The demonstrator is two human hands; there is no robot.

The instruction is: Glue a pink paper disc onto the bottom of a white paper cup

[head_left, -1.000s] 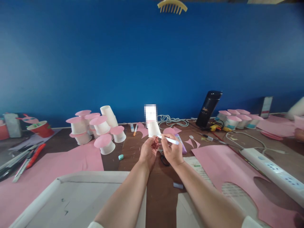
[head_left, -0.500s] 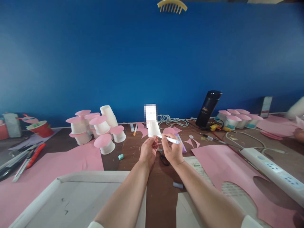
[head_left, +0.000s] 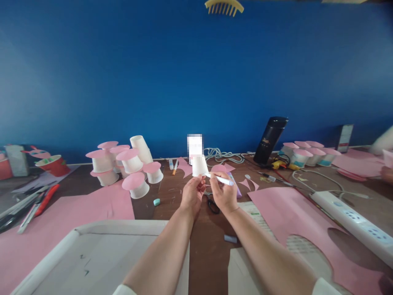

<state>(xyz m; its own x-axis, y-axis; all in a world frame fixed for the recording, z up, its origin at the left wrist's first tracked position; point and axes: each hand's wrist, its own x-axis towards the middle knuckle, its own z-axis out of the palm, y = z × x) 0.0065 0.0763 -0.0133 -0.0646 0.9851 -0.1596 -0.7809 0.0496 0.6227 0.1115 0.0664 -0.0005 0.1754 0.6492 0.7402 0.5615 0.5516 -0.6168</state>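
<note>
At the middle of the head view a white paper cup [head_left: 199, 165] stands upside down, its lower edge between my fingers. My left hand [head_left: 193, 192] pinches that edge from the left. In my right hand [head_left: 224, 194] is a white marker [head_left: 221, 179], its tip at the right side of the cup's lower edge. Beyond the cup is a blurred white rectangle [head_left: 195, 143]. Scissors with black handles [head_left: 213, 206] lie just below and between the hands. To the left are several white cups topped with pink paper discs [head_left: 133, 180].
Pink paper [head_left: 101, 203] and a grey-white board [head_left: 113, 258] lie at left. On the right are a black bottle [head_left: 270, 140], a power strip [head_left: 353, 217], cables and more pink-topped cups [head_left: 301, 157]. A person's hand [head_left: 387, 174] shows at the far right.
The whole view has shifted very slightly. Both hands keep almost the same pose, with the cup and marker still held.
</note>
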